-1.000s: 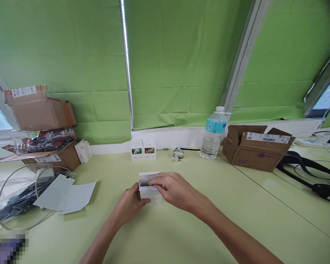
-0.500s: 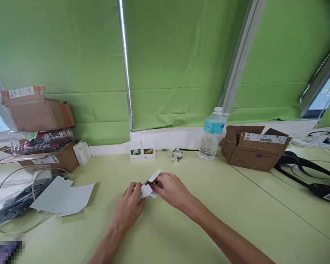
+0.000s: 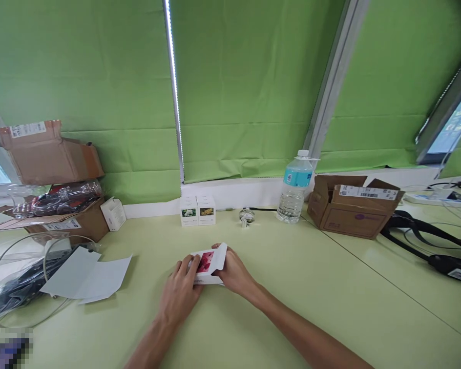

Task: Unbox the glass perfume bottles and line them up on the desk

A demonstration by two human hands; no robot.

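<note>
One bare left hand [image 3: 180,289] grips the left end of a small white cardboard box [image 3: 208,279] with a pink-red picture, above the pale yellow-green desk [image 3: 311,266]; the right hand [image 3: 233,271] is at its flap end, fingers mostly hidden, so I cannot tell its grip. Beyond, two small white picture boxes [image 3: 197,204] stand before green fabric blinds [image 3: 246,92].
</note>
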